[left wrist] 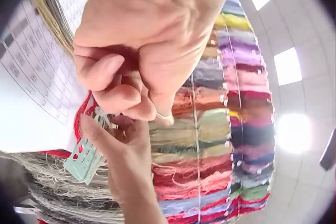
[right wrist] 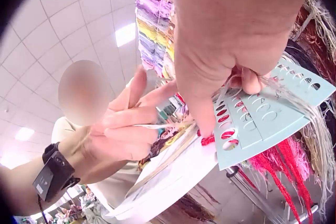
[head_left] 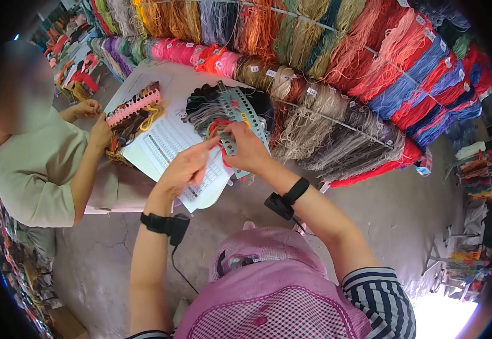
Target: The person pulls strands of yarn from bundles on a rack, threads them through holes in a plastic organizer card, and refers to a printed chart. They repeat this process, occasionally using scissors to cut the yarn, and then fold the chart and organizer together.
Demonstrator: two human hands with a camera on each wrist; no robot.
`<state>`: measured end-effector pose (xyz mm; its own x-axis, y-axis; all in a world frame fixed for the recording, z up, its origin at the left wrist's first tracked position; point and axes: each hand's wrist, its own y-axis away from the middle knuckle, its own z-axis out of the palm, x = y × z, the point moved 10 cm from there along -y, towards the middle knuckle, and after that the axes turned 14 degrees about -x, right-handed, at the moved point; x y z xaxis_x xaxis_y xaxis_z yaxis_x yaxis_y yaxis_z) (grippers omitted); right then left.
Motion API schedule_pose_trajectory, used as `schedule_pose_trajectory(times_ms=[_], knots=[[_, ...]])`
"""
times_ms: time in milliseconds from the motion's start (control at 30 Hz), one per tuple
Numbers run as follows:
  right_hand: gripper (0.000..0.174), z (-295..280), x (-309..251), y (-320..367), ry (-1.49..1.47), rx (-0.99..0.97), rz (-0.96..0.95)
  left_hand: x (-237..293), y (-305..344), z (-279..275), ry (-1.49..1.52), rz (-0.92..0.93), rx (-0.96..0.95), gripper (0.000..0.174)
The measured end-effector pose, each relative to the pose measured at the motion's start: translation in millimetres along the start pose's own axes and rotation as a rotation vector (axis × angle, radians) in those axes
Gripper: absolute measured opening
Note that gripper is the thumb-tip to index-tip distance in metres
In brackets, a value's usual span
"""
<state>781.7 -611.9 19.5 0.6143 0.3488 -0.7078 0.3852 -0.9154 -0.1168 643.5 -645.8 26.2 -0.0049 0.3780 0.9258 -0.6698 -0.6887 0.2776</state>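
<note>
My right hand [head_left: 247,148] grips a pale green thread card [right wrist: 273,124] with round holes along its edges, thumb at the holed edge. Pale threads hang from the card, and red thread [head_left: 216,129] lies at its near side. Facing it, my left hand [head_left: 186,169] has curled fingers close to the card. A thin pale thread [right wrist: 157,126] stretches from those fingers toward the card in the right wrist view. Grey and black skeins [head_left: 201,116] lie behind the card on the white table.
Printed charts [head_left: 169,141] cover part of the white table [head_left: 215,195]. A person [head_left: 48,164] at the left holds a pink thread card [head_left: 134,107]. Racks of coloured skeins [head_left: 314,39] stand close behind the table, with grey hanks [head_left: 348,147] to the right.
</note>
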Motion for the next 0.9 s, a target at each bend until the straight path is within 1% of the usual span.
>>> schedule_pose_trajectory(times_ms=[67, 100, 167, 200, 267, 400, 467, 500, 567, 600, 633, 667, 700, 733, 767, 800, 833, 867, 900], knots=[[0.074, -3.6, 2.5, 2.4, -0.110, -0.046, 0.092, 9.2, -17.8, 14.8, -0.137, -0.011, 0.012, 0.040], [0.074, -4.0, 1.7, 2.6, -0.104, -0.050, 0.090, 7.1, -28.5, 16.2, -0.133, -0.005, 0.013, 0.040], [0.081, -9.5, -9.9, 2.7, -0.103, 0.017, -0.033, -10.2, -53.2, 6.0, -0.324, -0.040, 0.031, 0.032], [0.081, -9.2, -13.2, 2.0, -0.102, 0.012, -0.039, -18.1, -62.6, -2.8, -0.322, -0.037, 0.038, 0.032], [0.080, 1.1, -10.3, 0.1, -0.192, -0.088, 0.020, -16.2, -73.7, -7.9, -0.641, -0.037, 0.032, 0.020], [0.077, 9.8, -13.2, -4.7, -0.120, -0.093, -0.051, -18.6, -58.2, -22.8, -0.707, -0.060, 0.068, 0.014], [0.069, 7.8, -16.7, -6.3, -0.107, -0.088, -0.094, -7.0, -43.4, -29.1, -0.654, 0.075, 0.130, 0.016], [0.069, 8.6, -13.6, -8.6, -0.107, -0.091, -0.097, -6.4, -34.1, -34.0, -0.652, 0.075, 0.134, 0.016], [0.055, 19.0, -1.2, -14.6, -0.048, -0.175, -0.077, 1.4, 3.4, -59.3, -0.362, 0.034, 0.289, 0.020], [0.055, 17.4, -0.2, -15.4, -0.048, -0.174, -0.074, -0.4, 26.4, -76.5, -0.275, 0.014, 0.345, 0.020], [0.051, 16.3, 2.4, -16.5, -0.057, -0.183, -0.040, -10.1, 46.0, -104.2, -0.246, 0.088, 0.323, 0.019], [0.047, 15.9, 5.0, -17.7, -0.064, -0.190, -0.008, -29.7, 75.2, -129.5, 0.091, 0.013, 0.488, 0.016], [0.047, 16.3, 5.1, -18.7, -0.063, -0.185, -0.005, -29.1, 101.0, -144.4, 0.213, 0.090, 0.509, 0.017], [0.048, 17.1, 7.0, -19.7, -0.075, -0.185, -0.001, -24.2, 130.3, -155.6, 0.295, 0.132, 0.550, 0.023], [0.049, 16.2, 10.7, -20.1, -0.084, -0.182, 0.008, -25.1, 166.9, -173.2, 0.301, 0.151, 0.724, 0.023], [0.050, 15.1, 10.3, -20.1, -0.067, -0.159, -0.021, -42.1, 198.2, -197.2, 0.437, 0.204, 0.789, 0.024], [0.051, 14.9, 9.6, -19.8, -0.048, -0.133, -0.045, -51.5, 229.7, -213.0, 0.392, 0.229, 0.918, 0.026], [0.051, 18.8, 3.9, -20.8, -0.063, -0.155, -0.112, -62.8, 257.7, -226.0, 0.280, 0.209, 1.026, 0.026], [0.051, 17.4, -0.5, -22.1, -0.067, -0.171, -0.175, -82.3, 288.6, -251.3, -0.049, 0.022, 1.139, 0.024]])
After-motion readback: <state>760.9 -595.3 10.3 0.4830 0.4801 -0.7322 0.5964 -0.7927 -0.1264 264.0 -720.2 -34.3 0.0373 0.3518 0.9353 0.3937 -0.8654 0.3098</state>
